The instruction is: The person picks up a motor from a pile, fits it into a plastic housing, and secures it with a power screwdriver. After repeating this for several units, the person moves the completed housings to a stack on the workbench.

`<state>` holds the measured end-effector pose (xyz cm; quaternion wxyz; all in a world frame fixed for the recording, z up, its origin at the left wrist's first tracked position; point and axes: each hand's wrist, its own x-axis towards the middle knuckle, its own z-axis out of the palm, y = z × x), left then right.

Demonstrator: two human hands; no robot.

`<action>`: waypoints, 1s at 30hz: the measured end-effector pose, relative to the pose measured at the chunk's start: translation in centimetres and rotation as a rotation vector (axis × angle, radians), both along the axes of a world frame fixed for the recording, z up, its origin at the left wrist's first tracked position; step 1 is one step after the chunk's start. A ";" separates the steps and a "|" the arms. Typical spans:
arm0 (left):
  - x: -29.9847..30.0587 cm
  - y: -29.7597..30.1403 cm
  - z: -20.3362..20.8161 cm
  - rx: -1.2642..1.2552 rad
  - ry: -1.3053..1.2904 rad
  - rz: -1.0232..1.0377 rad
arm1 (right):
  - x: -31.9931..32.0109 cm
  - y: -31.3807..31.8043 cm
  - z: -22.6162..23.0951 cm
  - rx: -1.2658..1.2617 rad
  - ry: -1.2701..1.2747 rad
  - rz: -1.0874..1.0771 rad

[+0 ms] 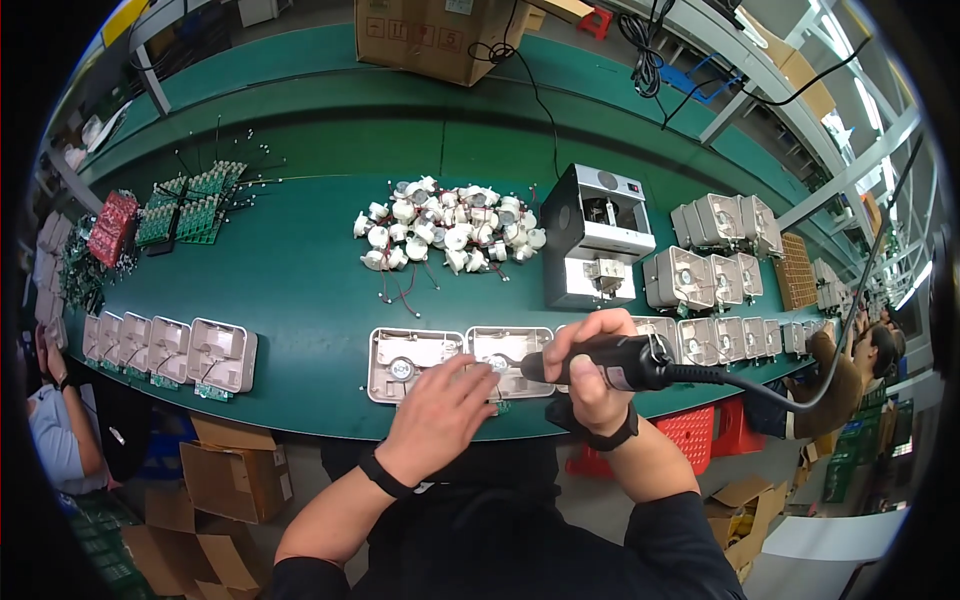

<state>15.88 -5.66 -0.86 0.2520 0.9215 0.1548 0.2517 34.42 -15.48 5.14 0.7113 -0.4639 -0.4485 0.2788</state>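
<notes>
My right hand (594, 398) is wrapped round a black electric screwdriver (632, 362) with a cord leaving its back end. The tool lies nearly level, its tip pointing left over a pale plastic housing (533, 342). My left hand (436, 418) reaches across the gap between that housing and a second, similar housing (380, 365) to its left. The left fingers are stretched out, their tips beside a round white part (499, 364) inside the right-hand housing. Whether they touch that part I cannot tell. A small green circuit board (503, 408) shows below this housing's near edge.
Beyond the housings lies a heap of white round parts with wires (450, 225). A black-and-silver machine (600, 235) stands right of it. More housings (222, 352) line both sides of the green table (300, 290). Circuit boards (195, 205) sit far left. The tool's cord (770, 392) arcs up right.
</notes>
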 end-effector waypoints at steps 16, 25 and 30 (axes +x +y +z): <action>1.3 -0.2 -0.9 0.077 0.156 -0.154 | 0.2 1.2 -2.6 -0.076 -0.070 -0.012; 0.8 0.2 0.0 0.030 0.107 -0.078 | 5.8 0.0 3.4 0.164 -0.179 -0.354; -1.6 2.0 0.9 -0.085 -0.027 0.182 | 11.2 1.2 5.7 0.163 -0.240 -0.498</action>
